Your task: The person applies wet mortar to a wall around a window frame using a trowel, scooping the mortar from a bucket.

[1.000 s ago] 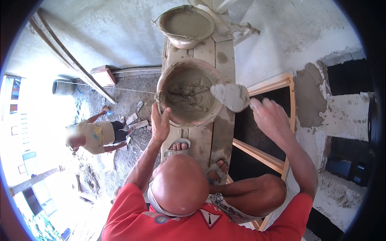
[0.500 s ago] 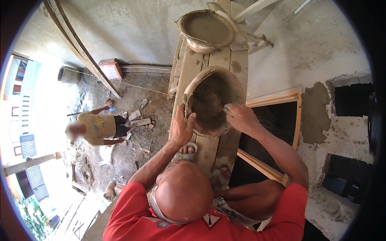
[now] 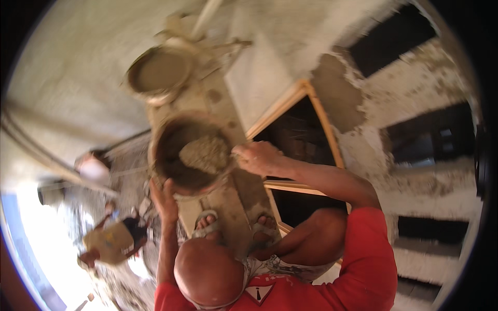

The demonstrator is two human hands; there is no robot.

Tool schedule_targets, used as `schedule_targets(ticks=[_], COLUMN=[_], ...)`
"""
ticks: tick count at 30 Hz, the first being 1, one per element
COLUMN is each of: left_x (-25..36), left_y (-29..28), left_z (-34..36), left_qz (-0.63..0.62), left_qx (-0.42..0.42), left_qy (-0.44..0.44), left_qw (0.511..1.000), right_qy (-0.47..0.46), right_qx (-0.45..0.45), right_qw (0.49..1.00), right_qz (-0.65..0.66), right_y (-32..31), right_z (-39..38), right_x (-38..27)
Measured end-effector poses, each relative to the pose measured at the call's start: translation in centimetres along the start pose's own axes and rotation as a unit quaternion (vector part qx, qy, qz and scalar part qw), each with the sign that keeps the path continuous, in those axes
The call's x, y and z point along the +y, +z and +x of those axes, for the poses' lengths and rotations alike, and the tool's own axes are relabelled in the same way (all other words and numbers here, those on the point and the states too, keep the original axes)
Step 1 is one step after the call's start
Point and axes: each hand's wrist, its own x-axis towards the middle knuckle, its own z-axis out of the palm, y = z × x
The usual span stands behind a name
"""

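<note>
A round mortar bucket (image 3: 162, 129) stands in front of me on the planks. My left hand (image 3: 165, 201) grips its near left rim, thumb and fingers at the edge. At the bucket's right side, my right hand (image 3: 259, 158) is closed around the handle of what looks like a trowel. A heaped lump of wet grey mortar (image 3: 205, 154) sits on the tool, over the bucket's mouth, and covers the blade. Dark mortar residue lines the bucket's inside. The handle is mostly hidden by my fingers.
A second bucket (image 3: 158, 72) full of grey mix stands farther along the plank platform (image 3: 236, 189). To the right are a wooden window frame (image 3: 301, 90) and a rough wall with dark openings (image 3: 430, 135). Below at left, a person (image 3: 111, 241) stands on the rubble-strewn ground.
My right hand has come up out of the bucket's middle to its right edge, bringing a load of mortar. My left hand stays at the rim. The whole view has turned and blurred.
</note>
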Motion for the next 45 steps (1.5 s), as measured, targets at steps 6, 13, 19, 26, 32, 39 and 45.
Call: schedule_targets(ticks=[6, 13, 19, 26, 32, 39, 45], left_x=[-0.4, -1.7, -2.7, -0.8, -1.0, 1.4, 3.0], left_y=[-0.4, -1.5, -2.5, -0.2, -1.6, -0.7, 2.5], left_z=[0.7, 1.0, 1.2, 0.8, 0.7, -0.9, -0.6], left_qz=[-0.13, -0.116, -0.146, -0.173, -0.143, -0.056, 0.072], left_qx=[-0.02, -0.021, -0.012, -0.002, 0.053, 0.063, 0.034], left_qy=[-0.008, -0.006, -0.032, -0.031, -0.053, 0.005, 0.034], left_qw=[0.991, 0.993, 0.989, 0.984, 0.987, 0.996, 0.996], right_qy=[0.103, 0.118, 0.258, 0.448, 0.458, 0.281, 0.009], right_qx=[0.02, 0.123, 0.159, 0.387, 0.381, -0.004, -0.055], right_qw=[0.991, 0.982, 0.937, 0.806, 0.802, 0.958, 0.96], right_qz=[0.086, 0.077, 0.173, -0.017, 0.038, 0.064, -0.274], right_y=[-8.7, -19.6, -24.7, -30.9, -32.6, -17.8, -10.0], right_z=[-7.1, -15.7, -20.6, -29.2, -27.6, -13.0, -2.6], right_x=[-0.9, -4.2, -3.7, 6.3, 2.2, -0.6, -2.7])
